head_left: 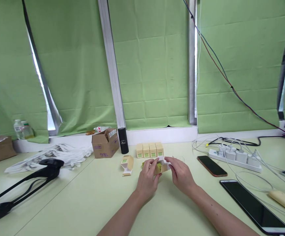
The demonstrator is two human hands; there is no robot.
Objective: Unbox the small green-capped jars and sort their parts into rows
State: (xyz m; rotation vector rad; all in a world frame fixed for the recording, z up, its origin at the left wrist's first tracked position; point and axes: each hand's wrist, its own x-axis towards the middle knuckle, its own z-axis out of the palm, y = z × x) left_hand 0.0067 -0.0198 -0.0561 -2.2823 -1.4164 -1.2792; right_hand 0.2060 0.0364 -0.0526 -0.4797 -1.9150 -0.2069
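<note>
Both my hands meet at the middle of the pale green table (88,196). My left hand (147,180) and my right hand (180,175) each pinch a small tan and green carton (161,167) with a white flap, held just above the tabletop. Behind them stands a row of several closed small tan cartons (149,150). To the left lies another small carton (127,165), open at one end with its white flap showing.
A brown cardboard box (105,143) and a black cylinder (123,140) stand at the back. White wrappers (58,154) and a black strap device (21,183) lie at left. At right: a phone (211,166), a power strip (236,157) with chargers, a tablet (254,206).
</note>
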